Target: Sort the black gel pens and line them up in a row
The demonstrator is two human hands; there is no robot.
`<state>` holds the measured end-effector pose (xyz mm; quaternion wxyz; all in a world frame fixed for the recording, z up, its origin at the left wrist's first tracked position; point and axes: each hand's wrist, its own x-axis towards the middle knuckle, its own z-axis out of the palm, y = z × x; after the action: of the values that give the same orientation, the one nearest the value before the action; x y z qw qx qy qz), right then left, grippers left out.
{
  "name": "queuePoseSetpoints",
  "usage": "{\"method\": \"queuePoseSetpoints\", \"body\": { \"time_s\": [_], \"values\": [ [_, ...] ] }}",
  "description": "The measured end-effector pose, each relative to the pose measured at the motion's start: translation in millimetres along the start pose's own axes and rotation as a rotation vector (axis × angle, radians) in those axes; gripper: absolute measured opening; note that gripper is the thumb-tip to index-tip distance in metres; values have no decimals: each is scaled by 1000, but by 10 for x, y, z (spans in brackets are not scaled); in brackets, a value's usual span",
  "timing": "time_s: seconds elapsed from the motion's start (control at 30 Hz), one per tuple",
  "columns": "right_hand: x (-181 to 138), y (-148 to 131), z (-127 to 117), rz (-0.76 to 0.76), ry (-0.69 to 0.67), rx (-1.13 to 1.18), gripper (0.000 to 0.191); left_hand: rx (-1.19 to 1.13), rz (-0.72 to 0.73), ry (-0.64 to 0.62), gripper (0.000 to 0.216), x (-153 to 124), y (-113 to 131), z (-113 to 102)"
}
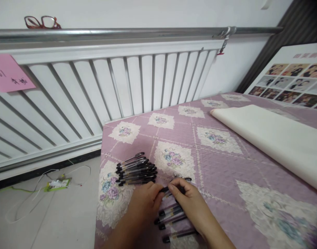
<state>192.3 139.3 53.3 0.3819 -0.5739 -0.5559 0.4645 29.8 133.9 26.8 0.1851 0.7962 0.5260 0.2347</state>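
Observation:
My left hand (146, 200) is closed, with thumb and finger pinching one end of a dark pen (164, 189). On the other end, my right hand (187, 196) has its fingertips pressed together, so the pen spans the small gap between both hands. Its far part is hidden by my fingers. Beyond my left hand lies a pile of clear-barrelled pens with black caps (136, 170), stacked side by side. Several more loose pens (171, 219) lie under and in front of my right hand, partly covered by my wrist.
The pens rest on a purple floral tablecloth (215, 169). To the right lies a folded cream sheet (267, 138), with a photo board (290, 81) behind it. A white radiator (132, 83) runs along the wall, glasses (41, 22) on its pipe. A power strip (58, 184) sits on the floor.

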Motion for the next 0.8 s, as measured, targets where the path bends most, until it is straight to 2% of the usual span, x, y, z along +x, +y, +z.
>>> {"method": "queuePoseSetpoints", "body": {
  "time_s": [0.07,0.2,0.4,0.53,0.63,0.8],
  "values": [
    [-6,7,-1,0,-10,44,13,-4,1,1,18,-3,-6,4],
    [2,41,10,14,-2,104,22,-10,5,-2,18,-7,-10,8],
    [12,38,-11,1,-13,0,17,-15,1,-7,17,0,6,3],
    [-13,30,-36,41,64,108,18,-80,-17,20,17,1,15,-7],
    [-21,38,-35,66,68,172,20,-124,-23,34,17,0,12,-5],
    [-8,44,14,25,0,152,17,-197,19,30,35,-2,-8,12]
  ]
}}
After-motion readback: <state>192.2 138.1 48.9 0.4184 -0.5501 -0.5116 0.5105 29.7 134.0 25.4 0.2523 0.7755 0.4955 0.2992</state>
